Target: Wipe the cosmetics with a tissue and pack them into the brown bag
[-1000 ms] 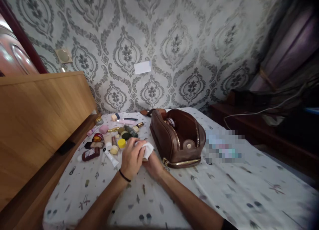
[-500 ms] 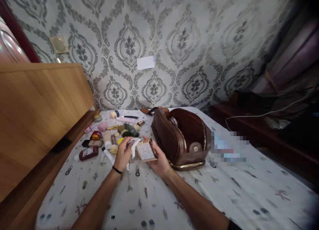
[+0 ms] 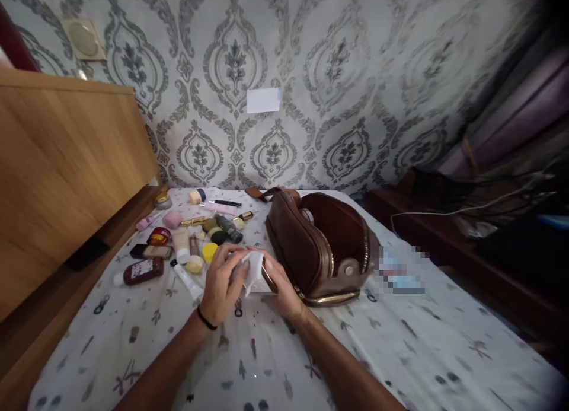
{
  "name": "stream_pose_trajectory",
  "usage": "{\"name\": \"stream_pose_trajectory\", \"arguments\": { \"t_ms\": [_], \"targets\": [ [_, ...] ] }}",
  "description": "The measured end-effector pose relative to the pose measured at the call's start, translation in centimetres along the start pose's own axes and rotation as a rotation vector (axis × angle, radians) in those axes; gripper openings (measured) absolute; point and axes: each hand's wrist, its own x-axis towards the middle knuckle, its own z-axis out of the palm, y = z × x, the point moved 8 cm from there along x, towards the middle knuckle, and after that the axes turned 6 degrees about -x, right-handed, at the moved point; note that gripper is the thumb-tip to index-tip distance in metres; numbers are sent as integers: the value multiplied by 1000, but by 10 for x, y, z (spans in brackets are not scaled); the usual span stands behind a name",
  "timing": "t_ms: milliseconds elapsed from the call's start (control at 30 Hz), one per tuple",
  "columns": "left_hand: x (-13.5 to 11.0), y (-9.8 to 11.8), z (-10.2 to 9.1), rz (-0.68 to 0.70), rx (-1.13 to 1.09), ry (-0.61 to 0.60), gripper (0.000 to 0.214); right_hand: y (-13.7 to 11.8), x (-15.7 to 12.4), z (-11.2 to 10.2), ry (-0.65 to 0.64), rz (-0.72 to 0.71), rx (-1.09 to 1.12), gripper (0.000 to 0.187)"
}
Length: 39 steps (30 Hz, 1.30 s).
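From where I sit at the remote end, I have both hands together at the lower centre of the frame, over a patterned cloth (image 3: 249, 354). My right hand (image 3: 287, 291) has its fingers closed around the edge of a small gold-rimmed case (image 3: 269, 276), thumb along its right side; the far fingertips are hidden, so I can't tell how firm that hold is. My left hand (image 3: 223, 280) has its fingers bent over a white tissue (image 3: 254, 270), pinched against the case with hardly any gap, and the tissue covers much of the face turned to me. I read the step in hand as wiping. To do it well, I'd let the right fingers do all the steadying, gripping by the rim and leaving the broad face free, while the left presses lightly and evenly in short strokes, refolding the tissue to a clean patch as it goes. The gold edge deserves a slower pass, since a loose corner might snag there. I'd keep my left knuckles clear of the yellow-lidded jar (image 3: 209, 252) and the white tube (image 3: 185, 279), left of centre, and my right wrist off the open brown bag (image 3: 297, 251), just beside it, right of centre.
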Motion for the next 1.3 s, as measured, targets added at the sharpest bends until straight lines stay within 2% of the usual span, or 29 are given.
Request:
{"name": "stream_pose_trajectory", "arguments": {
  "t_ms": [200, 267, 367, 467, 567, 733, 833, 967, 1133, 1300],
  "targets": [
    [1, -19, -3, -120, -48, 45, 27, 27, -3, 0, 126, 258, 483, 42],
    [0, -25, -1, -147, -84, 65, 27, 30, -5, 2, 144, 301, 561, 41],
    [-3, -34, 3, -183, -118, 92, 26, 29, -6, 8, 101, 317, 626, 43],
    [-6, -38, 5, -201, -100, 109, 24, 33, -5, 5, 158, 344, 694, 35],
    [-7, -33, 6, -159, -29, 78, 19, 40, -2, -1, 210, 378, 732, 29],
    [-8, -14, 13, -21, 37, -51, 14, 45, 1, -10, 183, 379, 726, 30],
    [-9, -5, 16, 51, 37, -103, 11, 41, 2, -10, 143, 352, 729, 33],
    [-10, 1, 14, 139, 31, -118, 10, 34, 1, -1, 53, 358, 741, 43],
    [-9, -8, 13, 94, 48, -81, 11, 35, 2, 1, 53, 384, 761, 49],
    [-6, -24, 10, -2, 127, -20, 14, 42, 4, -3, 104, 388, 762, 38]
  ]
}}
